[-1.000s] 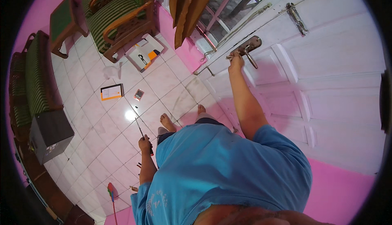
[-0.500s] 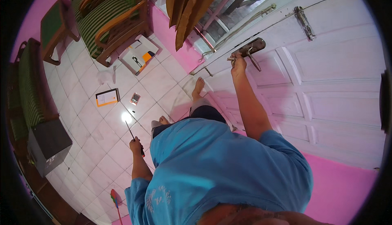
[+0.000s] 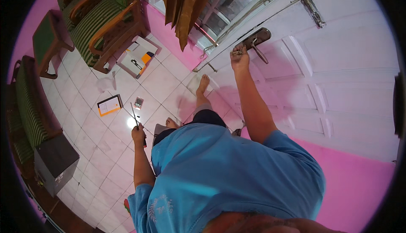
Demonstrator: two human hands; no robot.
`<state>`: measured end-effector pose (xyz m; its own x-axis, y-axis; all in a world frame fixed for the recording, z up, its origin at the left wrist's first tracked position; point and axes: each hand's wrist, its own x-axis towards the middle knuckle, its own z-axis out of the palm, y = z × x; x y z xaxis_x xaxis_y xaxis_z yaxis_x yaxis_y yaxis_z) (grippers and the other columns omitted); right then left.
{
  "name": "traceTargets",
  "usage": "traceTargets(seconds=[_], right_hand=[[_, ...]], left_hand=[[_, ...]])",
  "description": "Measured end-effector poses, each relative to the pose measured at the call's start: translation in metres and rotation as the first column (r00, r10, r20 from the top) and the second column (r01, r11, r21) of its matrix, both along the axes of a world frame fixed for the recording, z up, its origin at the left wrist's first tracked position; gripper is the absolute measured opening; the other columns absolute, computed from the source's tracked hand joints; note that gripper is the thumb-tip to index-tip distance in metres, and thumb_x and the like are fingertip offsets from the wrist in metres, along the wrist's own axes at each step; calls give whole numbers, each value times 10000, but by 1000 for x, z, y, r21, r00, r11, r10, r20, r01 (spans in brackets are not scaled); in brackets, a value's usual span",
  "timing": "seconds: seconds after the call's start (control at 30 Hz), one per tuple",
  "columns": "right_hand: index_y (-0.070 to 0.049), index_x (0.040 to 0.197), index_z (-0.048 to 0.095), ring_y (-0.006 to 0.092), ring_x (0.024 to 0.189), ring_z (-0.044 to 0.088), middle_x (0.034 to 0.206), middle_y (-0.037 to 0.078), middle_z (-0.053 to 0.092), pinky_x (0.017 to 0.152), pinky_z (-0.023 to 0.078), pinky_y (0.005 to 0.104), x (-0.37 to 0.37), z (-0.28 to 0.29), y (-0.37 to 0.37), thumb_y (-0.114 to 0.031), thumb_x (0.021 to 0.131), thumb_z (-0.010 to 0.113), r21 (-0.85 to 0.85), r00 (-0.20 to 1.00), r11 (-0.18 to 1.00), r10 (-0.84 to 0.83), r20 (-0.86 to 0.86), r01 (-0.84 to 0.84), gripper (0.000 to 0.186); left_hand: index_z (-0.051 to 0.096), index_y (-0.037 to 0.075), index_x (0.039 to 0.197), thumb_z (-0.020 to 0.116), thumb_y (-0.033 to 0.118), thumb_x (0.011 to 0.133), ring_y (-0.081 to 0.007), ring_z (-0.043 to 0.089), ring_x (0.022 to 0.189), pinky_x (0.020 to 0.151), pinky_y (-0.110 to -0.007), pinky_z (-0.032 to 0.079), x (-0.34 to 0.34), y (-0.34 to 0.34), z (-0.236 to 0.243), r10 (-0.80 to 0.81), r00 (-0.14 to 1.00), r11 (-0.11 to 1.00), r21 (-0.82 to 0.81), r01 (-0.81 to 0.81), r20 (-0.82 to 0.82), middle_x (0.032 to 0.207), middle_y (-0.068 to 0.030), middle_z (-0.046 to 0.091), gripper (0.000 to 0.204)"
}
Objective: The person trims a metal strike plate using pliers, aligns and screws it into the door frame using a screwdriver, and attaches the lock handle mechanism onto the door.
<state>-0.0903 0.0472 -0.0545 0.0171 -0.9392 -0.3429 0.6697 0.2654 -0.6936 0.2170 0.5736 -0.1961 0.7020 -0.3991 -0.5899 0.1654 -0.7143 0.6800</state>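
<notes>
My left hand is closed round the handle of a long screwdriver, its thin shaft pointing away from me above the tiles. At the white door, my right hand is raised to the lower end of the dark handle plate. The fingers pinch a small bunch of metal keys there; whether one sits in the keyhole is hidden by the fingers. Just beside that hand, the door's lever handle sticks out from the plate.
On the tiled floor lie an orange-and-white box, a small clear packet, a plastic bag and an opened carton. A wooden armchair and a dark box stand leftward. A brown curtain hangs by the window.
My left hand has risen a little farther from me, with the screwdriver turned more upright. My right hand has shifted slightly left with the keys, and the view has turned a little.
</notes>
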Motion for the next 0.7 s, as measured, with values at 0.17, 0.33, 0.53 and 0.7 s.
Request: traceTargets(seconds=[0.17, 0.33, 0.53, 0.7], right_hand=[[-113, 857, 581, 179, 753, 579, 803, 35, 612, 717, 440, 370, 22, 29, 8, -353, 1023, 429, 145, 998, 988, -60, 35, 54, 329], [-82, 833, 554, 233, 655, 597, 768, 60, 634, 613, 467, 373, 11, 17, 12, -360, 965, 538, -119, 589, 986, -163, -792, 114, 308], [-43, 954, 598, 235, 781, 637, 892, 104, 659, 763, 510, 386, 24, 22, 17, -319, 996, 475, 0, 872, 987, -143, -468, 161, 305], [-118, 978, 607, 231, 972, 591, 1010, 73, 638, 918, 441, 420, 30, 47, 30, -296, 975, 444, 188, 968, 982, -56, 245, 9, 241]], left_hand=[[600, -14, 774, 539, 369, 945, -194, 546, 372, 378, -331, 455, -7, 77, -20, -71, 997, 981, 179, 74, -21, 492, -78, 522, 423], [597, -23, 762, 531, 338, 947, -198, 535, 363, 356, -341, 455, -1, 96, -6, 40, 995, 962, 274, -12, -95, 487, -73, 515, 411], [601, -9, 796, 556, 362, 959, -175, 516, 357, 345, -326, 439, 8, 35, 19, 99, 991, 983, 165, -83, -94, 482, -57, 497, 408], [604, -9, 782, 551, 368, 968, -169, 524, 365, 370, -324, 435, 28, -37, 34, -57, 997, 990, 125, 62, -45, 491, -69, 518, 424]])
